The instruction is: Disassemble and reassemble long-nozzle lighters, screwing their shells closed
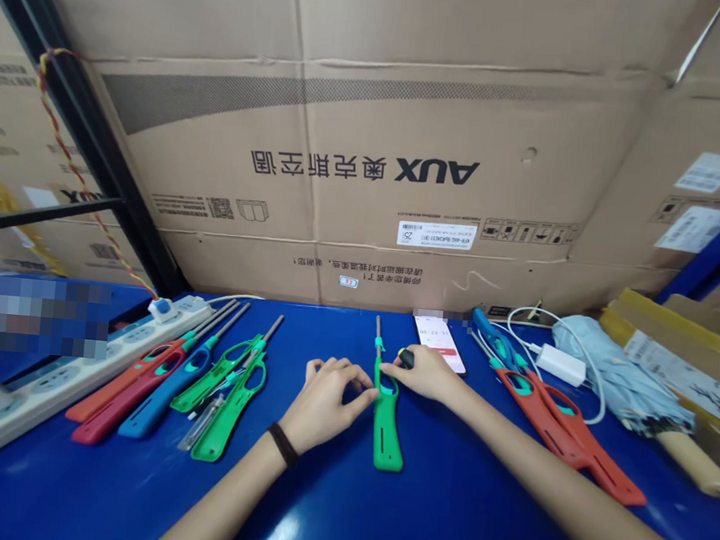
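though bare, two hands (323, 405) (426, 375) on one green lighter (389, 432) (just one)

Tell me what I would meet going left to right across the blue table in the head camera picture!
Power strip, red lighters, blue lighter, green lighters, left hand, green lighter, right hand, phone, more red lighters, umbrella.

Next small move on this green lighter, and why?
Probably steady the green utility lighter with your left hand: it lies loose on the blue table, and your right hand is at its neck with a small black piece.
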`<state>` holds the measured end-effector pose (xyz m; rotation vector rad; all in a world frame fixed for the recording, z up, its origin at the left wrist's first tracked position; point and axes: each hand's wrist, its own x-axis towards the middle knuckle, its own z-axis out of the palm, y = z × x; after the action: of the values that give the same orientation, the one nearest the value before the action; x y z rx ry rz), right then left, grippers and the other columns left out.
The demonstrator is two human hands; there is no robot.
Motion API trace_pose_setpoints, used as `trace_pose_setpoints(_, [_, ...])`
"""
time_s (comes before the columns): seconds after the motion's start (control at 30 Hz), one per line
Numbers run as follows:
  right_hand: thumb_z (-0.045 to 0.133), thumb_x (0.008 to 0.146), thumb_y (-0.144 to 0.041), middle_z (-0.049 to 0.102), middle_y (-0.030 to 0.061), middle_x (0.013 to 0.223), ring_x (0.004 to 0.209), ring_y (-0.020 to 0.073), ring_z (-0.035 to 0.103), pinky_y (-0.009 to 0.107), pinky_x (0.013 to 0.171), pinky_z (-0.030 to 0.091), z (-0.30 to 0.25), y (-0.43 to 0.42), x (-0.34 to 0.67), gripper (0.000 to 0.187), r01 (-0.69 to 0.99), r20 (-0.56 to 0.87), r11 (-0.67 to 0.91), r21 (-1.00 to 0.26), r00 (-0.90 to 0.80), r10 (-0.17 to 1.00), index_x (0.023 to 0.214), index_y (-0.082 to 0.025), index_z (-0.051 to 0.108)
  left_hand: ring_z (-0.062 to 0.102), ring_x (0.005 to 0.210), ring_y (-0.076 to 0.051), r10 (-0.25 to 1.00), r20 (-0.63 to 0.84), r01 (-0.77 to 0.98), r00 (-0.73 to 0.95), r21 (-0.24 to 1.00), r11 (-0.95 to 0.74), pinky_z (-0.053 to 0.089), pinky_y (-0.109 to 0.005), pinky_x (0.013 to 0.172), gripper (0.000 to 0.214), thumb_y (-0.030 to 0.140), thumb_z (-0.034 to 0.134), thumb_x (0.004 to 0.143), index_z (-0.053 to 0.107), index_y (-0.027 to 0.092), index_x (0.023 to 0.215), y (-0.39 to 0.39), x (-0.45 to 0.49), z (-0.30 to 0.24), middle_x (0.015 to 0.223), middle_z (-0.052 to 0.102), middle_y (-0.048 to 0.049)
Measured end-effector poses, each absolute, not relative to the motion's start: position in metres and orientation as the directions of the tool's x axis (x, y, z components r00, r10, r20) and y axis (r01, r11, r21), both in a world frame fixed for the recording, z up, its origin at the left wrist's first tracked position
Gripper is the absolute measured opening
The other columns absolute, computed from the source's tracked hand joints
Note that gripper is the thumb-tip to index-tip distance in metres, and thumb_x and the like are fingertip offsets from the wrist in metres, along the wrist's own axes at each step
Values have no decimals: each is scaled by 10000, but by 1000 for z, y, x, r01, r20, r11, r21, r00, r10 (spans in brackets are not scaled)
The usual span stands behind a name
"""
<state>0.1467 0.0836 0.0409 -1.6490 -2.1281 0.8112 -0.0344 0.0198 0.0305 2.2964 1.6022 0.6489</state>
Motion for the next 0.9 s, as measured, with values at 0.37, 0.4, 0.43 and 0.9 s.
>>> trace_pose_setpoints(0.37, [682,656,-571,315,-107,457,399,43,292,189,397,245,38,80,142,463,402,-257,-80,-912,-411,875,618,-201,406,550,789,-198,906,394,763,152,536,-361,375,-343,742,252,461,564,835,611,213,851,19,-31,30,832,622,-19])
trace_pose_setpoints(0.4, [658,674,-588,302,-111,466,405,39,266,186,397,227,41,76,142,461,342,-241,-94,-935,-418,876,637,-198,413,548,798,-191,895,417,719,157,573,-393,399,-324,729,237,443,571,834,599,213,881,19,-30,32,877,616,-25])
trace_pose_setpoints(0.43, [642,688,-594,291,-114,473,411,35,245,185,397,211,43,73,143,457,287,-226,-106,-952,-426,876,653,-194,422,548,816,-186,885,436,676,163,604,-423,420,-307,719,231,427,584,827,588,213,917,18,-28,33,926,608,-32])
trace_pose_setpoints(0.9, [599,729,-252,392,-87,433,361,8,231,175,358,148,50,53,145,174,21,-210,-226,-974,-462,862,614,-128,562,609,719,-159,939,318,470,131,814,-342,424,-219,558,122,292,640,775,711,193,763,20,-29,34,767,682,-31])
